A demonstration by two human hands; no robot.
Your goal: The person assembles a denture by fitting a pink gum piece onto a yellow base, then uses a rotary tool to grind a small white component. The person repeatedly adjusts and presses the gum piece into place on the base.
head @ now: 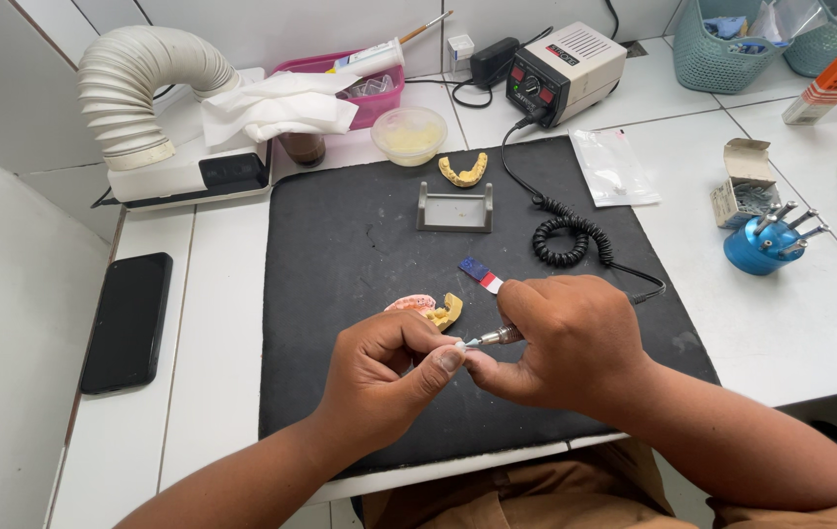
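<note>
A small white piece (459,344) is pinched between thumb and forefinger of the left hand (384,377), just above the black mat (340,245). A handpiece (499,336) is gripped in the right hand (565,338), the fingers curled tight round it, and its tip is set against the piece, very near the left fingertips (448,359). A slip of the bur could be caused by so small a hold, and the thumb could be nicked. The piece could be flicked out of the pinch and lost off the mat's edge. The coiled cord (567,235) is laid close by; a tug from it could jerk the tip. The dental model (428,310), just behind the hands, could be knocked.
</note>
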